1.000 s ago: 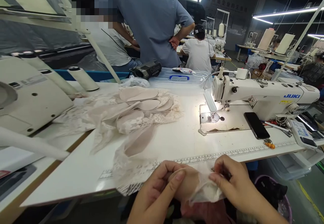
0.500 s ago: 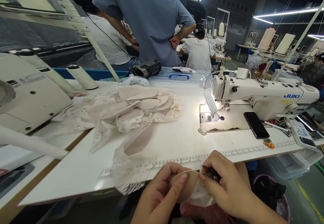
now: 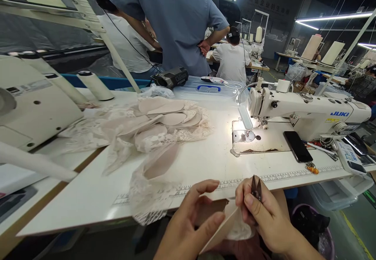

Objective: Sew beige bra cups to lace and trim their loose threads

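Note:
At the table's front edge, my left hand (image 3: 194, 221) curls loosely around a beige bra pad (image 3: 219, 230), the thumb resting on its face and the fingers behind it. The pad stands tilted, with thin pale fabric (image 3: 239, 228) hanging from it. My right hand (image 3: 264, 209) grips dark thread snips (image 3: 256, 189), blades pointing up, and its fingertips also pinch the corner of the pad and fabric. Further left on the table lies a heap of cream lace pieces with pads (image 3: 164, 123), one piece (image 3: 152, 185) draping over the front edge.
A white sewing machine (image 3: 311, 109) stands at the right with its lamp lit. Before it lie a black phone (image 3: 297, 146) and an orange trinket (image 3: 313, 170). A printed ruler strip (image 3: 282, 176) runs along the front edge. Thread cones (image 3: 95, 85) stand left; co-workers are beyond.
My left fingers have loosened and spread, and the pad has turned more edge-on. The snips in my right hand have swung from pointing left to pointing up.

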Demonstrator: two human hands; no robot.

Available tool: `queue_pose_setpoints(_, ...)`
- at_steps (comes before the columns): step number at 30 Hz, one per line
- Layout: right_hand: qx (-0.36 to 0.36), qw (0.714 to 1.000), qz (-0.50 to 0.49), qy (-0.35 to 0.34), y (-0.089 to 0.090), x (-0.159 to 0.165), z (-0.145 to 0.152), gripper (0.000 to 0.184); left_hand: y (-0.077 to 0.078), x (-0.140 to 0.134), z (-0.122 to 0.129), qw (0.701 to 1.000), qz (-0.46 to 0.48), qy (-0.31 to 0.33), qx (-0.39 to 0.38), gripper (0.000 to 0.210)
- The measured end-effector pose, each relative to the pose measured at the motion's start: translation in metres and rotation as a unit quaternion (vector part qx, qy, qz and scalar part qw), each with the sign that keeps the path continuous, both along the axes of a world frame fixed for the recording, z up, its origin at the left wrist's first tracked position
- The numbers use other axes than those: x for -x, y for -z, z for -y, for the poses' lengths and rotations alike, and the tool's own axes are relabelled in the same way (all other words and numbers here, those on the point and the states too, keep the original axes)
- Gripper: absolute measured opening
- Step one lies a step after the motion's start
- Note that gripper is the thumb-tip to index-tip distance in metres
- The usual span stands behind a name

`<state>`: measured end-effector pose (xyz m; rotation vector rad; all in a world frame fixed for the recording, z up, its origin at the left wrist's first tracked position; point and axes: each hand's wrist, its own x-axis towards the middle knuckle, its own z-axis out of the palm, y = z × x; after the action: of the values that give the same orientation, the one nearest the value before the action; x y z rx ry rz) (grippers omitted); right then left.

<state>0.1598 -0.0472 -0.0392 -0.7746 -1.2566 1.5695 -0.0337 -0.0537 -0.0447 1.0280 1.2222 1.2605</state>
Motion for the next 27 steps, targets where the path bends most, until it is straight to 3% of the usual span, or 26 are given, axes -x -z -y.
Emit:
queue_pose_setpoints(2, -0.014, 1.0, -0.014, -0.011, 0.001, 0.001, 0.001, 0.032, 0.009, -0.002, -0.002, 0.999, 0.02, 0.037, 0.013, 0.088)
queue_pose_setpoints(4, -0.026, 0.999, -0.018, -0.026, 0.001, 0.001, 0.003, 0.031, 0.011, -0.006, -0.004, 0.989, 0.092, 0.107, 0.049, 0.103)
queue_pose_setpoints(5, -0.035, 0.999, -0.016, -0.031, 0.001, 0.0, 0.003, 0.031, 0.01, -0.008, -0.004, 0.979, 0.124, 0.143, 0.076, 0.098)
queue_pose_setpoints(7, -0.057, 0.998, -0.003, -0.035, 0.001, -0.003, 0.005, 0.029, 0.003, -0.011, -0.005, 0.958, 0.158, 0.209, 0.12, 0.07)
queue_pose_setpoints(9, -0.077, 0.996, 0.028, -0.028, -0.001, -0.007, 0.006, 0.029, -0.005, -0.012, -0.006, 0.946, 0.16, 0.242, 0.144, 0.046)
queue_pose_setpoints(13, -0.089, 0.989, 0.116, -0.022, -0.006, -0.018, 0.011, 0.031, -0.016, -0.008, -0.005, 0.948, 0.15, 0.215, 0.18, 0.036)
queue_pose_setpoints(18, -0.089, 0.964, 0.24, -0.07, -0.011, -0.037, 0.015, 0.031, -0.025, 0.004, -0.006, 0.953, 0.067, 0.234, 0.179, 0.037)
queue_pose_setpoints(27, -0.094, 0.916, 0.356, -0.161, -0.037, -0.051, 0.016, 0.008, -0.047, 0.007, -0.008, 0.977, -0.002, 0.163, 0.137, 0.012)
